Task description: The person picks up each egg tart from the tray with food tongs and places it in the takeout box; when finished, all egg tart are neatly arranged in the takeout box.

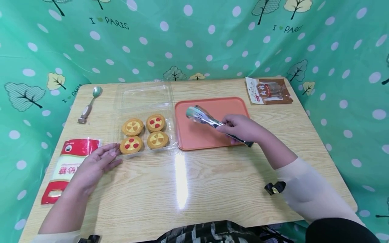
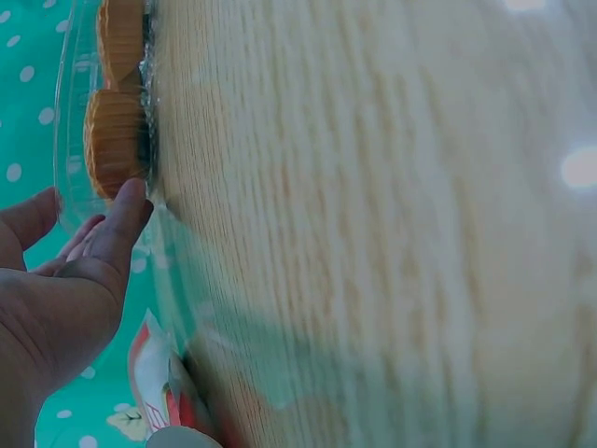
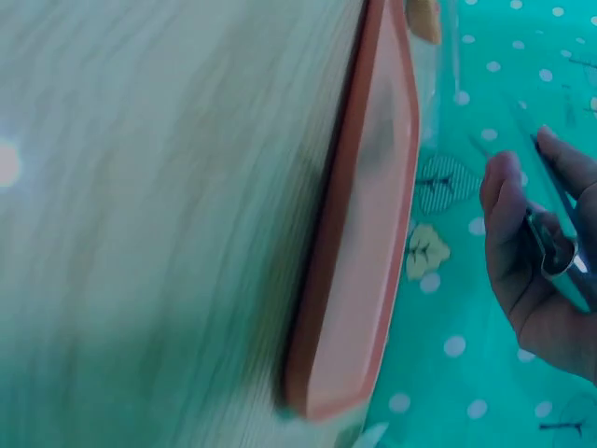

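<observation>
One hand (image 1: pixel 241 127) grips tongs (image 1: pixel 205 117) near four tarts (image 1: pixel 157 139).

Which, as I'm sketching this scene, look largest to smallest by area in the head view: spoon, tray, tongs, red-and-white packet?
1. Tray
2. Red-and-white packet, partly hidden by the left hand
3. Tongs, partly hidden by the right hand
4. Spoon

Shiny metal tongs (image 1: pixel 199 115), glossy clear plastic container (image 1: pixel 144 96), smooth tray (image 1: pixel 194 138), glossy wood-grain table (image 1: pixel 225 185)

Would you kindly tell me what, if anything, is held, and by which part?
The right hand holds the tongs by their handles; the left hand touches the clear container at its corner.
</observation>
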`<action>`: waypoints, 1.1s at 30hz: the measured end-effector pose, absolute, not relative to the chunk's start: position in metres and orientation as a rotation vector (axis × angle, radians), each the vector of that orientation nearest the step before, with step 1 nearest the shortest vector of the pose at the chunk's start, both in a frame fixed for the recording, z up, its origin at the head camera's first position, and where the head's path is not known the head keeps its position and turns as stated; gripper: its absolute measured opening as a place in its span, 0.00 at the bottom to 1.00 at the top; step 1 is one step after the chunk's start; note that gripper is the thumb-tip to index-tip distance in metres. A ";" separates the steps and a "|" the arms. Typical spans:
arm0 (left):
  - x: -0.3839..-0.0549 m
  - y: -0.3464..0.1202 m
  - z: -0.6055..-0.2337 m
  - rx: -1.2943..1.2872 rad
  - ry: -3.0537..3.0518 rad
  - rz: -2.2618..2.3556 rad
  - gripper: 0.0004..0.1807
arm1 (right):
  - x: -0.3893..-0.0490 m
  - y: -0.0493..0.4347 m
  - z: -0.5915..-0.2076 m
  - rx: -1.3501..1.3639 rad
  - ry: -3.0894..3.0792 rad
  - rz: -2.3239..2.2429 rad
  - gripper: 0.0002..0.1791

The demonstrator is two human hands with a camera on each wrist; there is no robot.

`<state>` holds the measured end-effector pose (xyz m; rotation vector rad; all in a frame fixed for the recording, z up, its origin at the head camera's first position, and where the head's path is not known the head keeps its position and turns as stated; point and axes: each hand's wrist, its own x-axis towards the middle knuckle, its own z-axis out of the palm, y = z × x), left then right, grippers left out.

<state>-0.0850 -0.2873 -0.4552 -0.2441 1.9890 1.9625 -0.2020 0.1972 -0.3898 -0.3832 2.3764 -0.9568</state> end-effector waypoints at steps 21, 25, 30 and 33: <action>-0.085 -0.290 -0.460 -0.216 1.961 1.998 0.38 | -0.173 0.311 -0.398 0.102 2.742 -0.620 0.41; -0.085 -0.289 -0.460 -0.211 1.956 2.005 0.37 | -0.170 0.325 -0.401 0.137 2.732 -0.600 0.44; -0.085 -0.289 -0.461 -0.205 1.947 2.016 0.36 | -0.172 0.337 -0.409 0.167 2.748 -0.513 0.39; -0.086 -0.289 -0.461 -0.197 1.948 2.017 0.36 | -0.173 0.340 -0.414 0.203 2.724 -0.468 0.38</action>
